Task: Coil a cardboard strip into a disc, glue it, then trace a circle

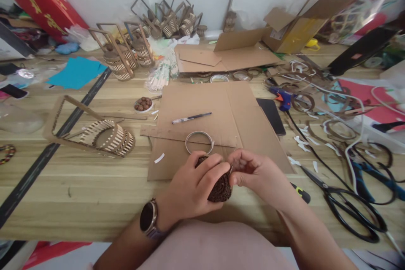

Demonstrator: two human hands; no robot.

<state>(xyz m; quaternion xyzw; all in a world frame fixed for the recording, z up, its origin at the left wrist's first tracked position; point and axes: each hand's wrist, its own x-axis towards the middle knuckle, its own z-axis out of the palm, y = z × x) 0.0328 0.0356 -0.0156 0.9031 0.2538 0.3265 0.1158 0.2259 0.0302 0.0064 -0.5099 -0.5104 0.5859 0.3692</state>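
Note:
My left hand (193, 183) wraps its fingers around a dark brown roll of corrugated cardboard strip (220, 190) near the table's front edge. A watch (148, 218) sits on that wrist. My right hand (253, 173) pinches the roll's right side with its fingers pressed together. Just beyond both hands a thin white ring (199, 141) lies on a flat cardboard sheet (202, 109), and a pen (191, 117) lies farther back on the same sheet.
A slatted cardboard basket (101, 135) lies on its side at the left. Black scissors (348, 204), a blue glue gun (283, 98), cables and cardboard rings crowd the right. More baskets (126, 57), blue paper (77, 71) and boxes (297, 29) stand at the back.

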